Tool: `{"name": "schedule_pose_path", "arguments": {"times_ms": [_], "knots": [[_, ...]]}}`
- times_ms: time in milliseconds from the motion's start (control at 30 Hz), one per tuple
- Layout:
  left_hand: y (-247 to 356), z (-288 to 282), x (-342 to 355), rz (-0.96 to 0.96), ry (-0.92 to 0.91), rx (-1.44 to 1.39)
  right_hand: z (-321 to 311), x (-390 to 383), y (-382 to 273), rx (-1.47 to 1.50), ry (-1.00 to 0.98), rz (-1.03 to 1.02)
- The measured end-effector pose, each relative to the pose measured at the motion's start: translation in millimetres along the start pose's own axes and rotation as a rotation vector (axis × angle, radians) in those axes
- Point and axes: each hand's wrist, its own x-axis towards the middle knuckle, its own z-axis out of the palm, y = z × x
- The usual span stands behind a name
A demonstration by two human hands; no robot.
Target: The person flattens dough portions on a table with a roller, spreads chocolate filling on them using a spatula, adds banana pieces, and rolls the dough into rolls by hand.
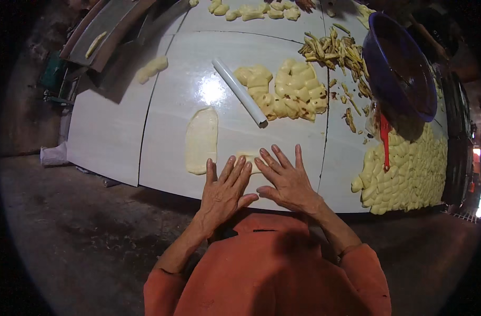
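My left hand (pixel 224 189) and my right hand (pixel 288 181) lie flat side by side, palms down, fingers spread. Under their fingertips is a small pale piece of dough (pixel 252 166), mostly covered by the fingers. Just beyond my left fingertips lies a long, thin, rounded sheet of dough (pixel 202 141). A white tube like a rolling pin (pixel 239 92) rests at a slant farther back. To its right sit yellowish dough lumps (pixel 301 87), joined together and marked with brown bits along their near edge.
A purple basin (pixel 374 63) stands at the right, with a red-handled tool (pixel 385 139) beside it. Peeled yellowish strips (pixel 338 50) are heaped nearby. Many dough pieces (pixel 403 174) cover the table's right corner. A metal chute (pixel 103 37) overhangs the far left, near another dough piece (pixel 152 69).
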Motion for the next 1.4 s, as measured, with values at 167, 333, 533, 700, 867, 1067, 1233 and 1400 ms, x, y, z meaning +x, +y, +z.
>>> {"name": "schedule_pose_path", "arguments": {"times_ms": [167, 333, 533, 700, 867, 1067, 1233, 1400], "knots": [[8, 19, -13, 0.007, 0.051, -0.011, -19, 70, 10, 0.176, 0.443, 0.088], [8, 20, -7, 0.024, 0.065, -0.015, 2, 164, 29, -0.179, 0.445, 0.221], [-8, -9, -4, -0.078, 0.320, -0.143, -16, 156, 27, -0.205, 0.420, 0.261], [-28, -21, 15, -0.133, 0.472, -0.110, -22, 107, 32, -0.151, 0.474, 0.250], [-31, -23, 22, -0.107, 0.476, -0.090, -23, 59, 46, -0.053, 0.486, 0.126], [-18, -17, 14, -0.051, 0.483, -0.113, -23, 8, 43, 0.263, 0.477, -0.057], [-4, 1, 17, -0.087, 0.291, -0.074, -23, 8, 41, 0.231, 0.214, -0.084], [-8, -2, 46, -0.286, 0.136, -0.027, -5, 23, 23, -0.071, 0.148, 0.184]]}}
